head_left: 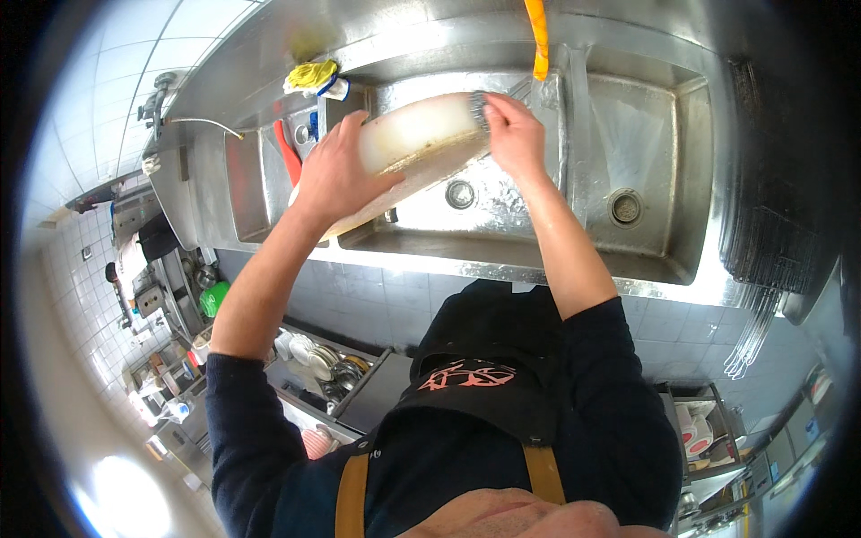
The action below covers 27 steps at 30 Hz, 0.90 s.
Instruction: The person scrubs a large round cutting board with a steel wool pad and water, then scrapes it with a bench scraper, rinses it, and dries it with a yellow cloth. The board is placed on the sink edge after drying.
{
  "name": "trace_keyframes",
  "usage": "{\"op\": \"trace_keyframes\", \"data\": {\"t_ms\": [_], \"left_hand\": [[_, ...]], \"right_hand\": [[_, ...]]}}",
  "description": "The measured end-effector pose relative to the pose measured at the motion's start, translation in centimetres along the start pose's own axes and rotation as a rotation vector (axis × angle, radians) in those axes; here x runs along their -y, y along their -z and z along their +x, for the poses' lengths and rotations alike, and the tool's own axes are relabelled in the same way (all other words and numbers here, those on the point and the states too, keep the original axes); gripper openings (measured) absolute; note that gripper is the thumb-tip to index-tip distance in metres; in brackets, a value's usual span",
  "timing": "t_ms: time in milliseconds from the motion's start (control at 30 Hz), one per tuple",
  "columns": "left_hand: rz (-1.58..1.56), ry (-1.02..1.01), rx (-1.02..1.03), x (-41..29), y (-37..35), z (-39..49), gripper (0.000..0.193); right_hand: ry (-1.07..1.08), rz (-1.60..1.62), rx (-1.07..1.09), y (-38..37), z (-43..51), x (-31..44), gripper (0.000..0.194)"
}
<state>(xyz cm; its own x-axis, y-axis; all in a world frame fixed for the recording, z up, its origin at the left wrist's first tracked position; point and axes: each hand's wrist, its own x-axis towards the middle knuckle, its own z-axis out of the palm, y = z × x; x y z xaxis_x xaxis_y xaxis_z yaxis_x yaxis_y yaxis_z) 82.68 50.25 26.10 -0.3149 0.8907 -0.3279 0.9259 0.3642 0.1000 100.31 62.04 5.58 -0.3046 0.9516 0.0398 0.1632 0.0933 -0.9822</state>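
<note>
A thick white slab, likely a round plastic chopping board (417, 134), is tilted up over the middle basin of a stainless steel sink (464, 249). Its pale edge faces up and bears brownish stains along one rim. My left hand (340, 171) grips the slab at its left, thumb spread over the near face. In my right hand (516, 138) is a grey metal scourer (479, 111), pressed against the slab's right end. Below the slab, a round drain (461, 194) shows in the basin floor; the slab hides part of the basin's left side.
An orange tube (539, 44) hangs over the middle basin. Yellow and white gloves (316, 79) lie on the back ledge, with a red-handled thing (288, 153) left of my hand. The right basin (646, 141) has its own drain. Dark wire racks (767, 175) stand at the far right.
</note>
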Motion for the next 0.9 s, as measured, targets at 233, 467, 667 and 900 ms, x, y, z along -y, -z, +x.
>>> {"op": "trace_keyframes", "data": {"t_ms": [233,467,667,900], "left_hand": [[0.201,-0.003,0.179,-4.5,-0.2,5.7,0.063],[0.168,0.064,0.239,-6.2,-0.2,4.7,0.069],[0.06,0.001,0.158,-3.3,1.0,1.3,0.056],[-0.179,-0.097,-0.107,4.9,-1.9,-3.1,0.07]], "right_hand": [[0.399,-0.13,0.002,-1.2,0.0,5.2,0.023],[-0.215,-0.01,0.075,2.8,1.4,0.1,0.023],[0.286,-0.138,0.045,2.1,-0.1,6.1,0.024],[0.644,-0.174,0.135,-2.5,-2.4,11.6,0.026]]}}
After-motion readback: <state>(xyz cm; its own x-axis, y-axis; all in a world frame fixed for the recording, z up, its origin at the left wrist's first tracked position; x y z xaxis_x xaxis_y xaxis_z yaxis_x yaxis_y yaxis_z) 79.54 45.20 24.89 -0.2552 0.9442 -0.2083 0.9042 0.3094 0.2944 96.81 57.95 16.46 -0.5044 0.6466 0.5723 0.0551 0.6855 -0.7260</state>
